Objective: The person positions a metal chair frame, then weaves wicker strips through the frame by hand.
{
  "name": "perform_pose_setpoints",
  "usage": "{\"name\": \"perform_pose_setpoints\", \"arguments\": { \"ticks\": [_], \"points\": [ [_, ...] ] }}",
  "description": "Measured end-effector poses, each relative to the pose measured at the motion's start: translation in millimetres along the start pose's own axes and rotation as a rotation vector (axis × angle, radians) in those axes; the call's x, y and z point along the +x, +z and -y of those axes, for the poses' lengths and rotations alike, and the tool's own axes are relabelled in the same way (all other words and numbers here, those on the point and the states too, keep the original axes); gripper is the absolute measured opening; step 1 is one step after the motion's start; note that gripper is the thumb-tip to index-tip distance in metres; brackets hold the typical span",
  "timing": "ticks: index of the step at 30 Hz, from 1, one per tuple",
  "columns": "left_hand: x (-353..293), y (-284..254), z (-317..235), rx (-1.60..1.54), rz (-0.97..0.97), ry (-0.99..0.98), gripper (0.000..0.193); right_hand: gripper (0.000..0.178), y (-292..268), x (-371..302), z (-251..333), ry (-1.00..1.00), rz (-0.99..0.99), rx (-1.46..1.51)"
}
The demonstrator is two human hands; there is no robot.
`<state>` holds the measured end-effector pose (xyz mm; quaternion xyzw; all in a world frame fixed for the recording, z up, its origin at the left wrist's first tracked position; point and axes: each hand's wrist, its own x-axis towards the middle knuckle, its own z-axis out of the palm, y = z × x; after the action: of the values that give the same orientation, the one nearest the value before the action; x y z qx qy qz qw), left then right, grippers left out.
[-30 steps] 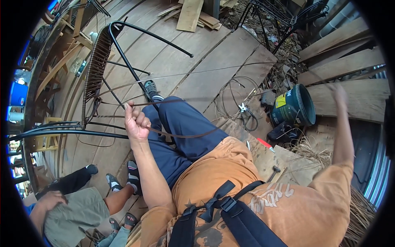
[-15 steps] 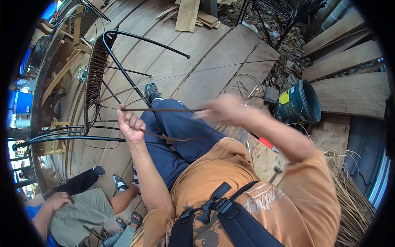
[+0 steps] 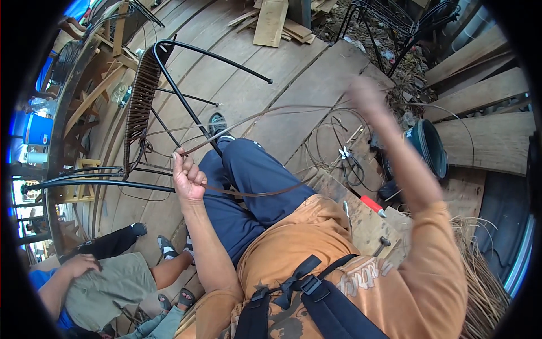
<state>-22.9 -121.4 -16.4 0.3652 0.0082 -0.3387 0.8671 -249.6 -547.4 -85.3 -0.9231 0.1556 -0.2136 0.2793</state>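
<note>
My left hand (image 3: 189, 176) is closed in a pinch on a brown weaving strand (image 3: 243, 125), beside a black metal chair frame (image 3: 179, 93). The frame lies tipped over, and a panel of brown woven strands (image 3: 141, 93) covers part of it. From my left fingers the strand bows up and right toward my raised right hand (image 3: 366, 97). That hand is smeared by motion, so its fingers and grip cannot be made out. Another length of strand hangs from my left hand across my thigh.
Scissors (image 3: 345, 153), a red-handled tool (image 3: 372, 205) and a hammer (image 3: 384, 244) lie to my right. Beyond stand a dark bucket (image 3: 432, 148) and a strand bundle (image 3: 485, 282). A seated person (image 3: 113, 282) is at lower left. Planks (image 3: 271, 22) lie at the far side.
My right hand has swung up and away to the right, from near the middle. The strand between my hands has gone from straight to a loose arc. My left hand stays at the frame.
</note>
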Motion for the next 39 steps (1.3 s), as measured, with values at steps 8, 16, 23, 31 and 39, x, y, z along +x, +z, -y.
{"name": "perform_pose_setpoints", "arguments": {
  "ticks": [8, 16, 23, 31, 39],
  "points": [
    [9.6, -11.8, 7.2, 0.009, -0.066, -0.056, 0.016, 0.034, 105.7, 30.0, 287.9, -0.042, 0.417, 0.551],
    [15.9, -8.1, 16.2, -0.156, 0.056, -0.083, 0.02, 0.025, -161.2, -167.8, -102.1, 0.029, 0.06, -0.374],
    [-15.5, -4.4, 5.7, -0.039, -0.044, -0.066, 0.022, 0.041, -65.5, -58.5, -23.5, 0.416, 0.388, -0.342],
    [-9.5, 6.0, -3.7, 0.04, -0.142, -0.032, 0.021, 0.041, 139.6, 43.2, 316.3, -0.128, 0.442, 0.277],
    [15.9, -7.0, 15.0, -0.177, 0.099, -0.054, 0.018, 0.015, -54.9, -79.3, 58.2, 0.0, 0.427, 0.054]
  ]
}}
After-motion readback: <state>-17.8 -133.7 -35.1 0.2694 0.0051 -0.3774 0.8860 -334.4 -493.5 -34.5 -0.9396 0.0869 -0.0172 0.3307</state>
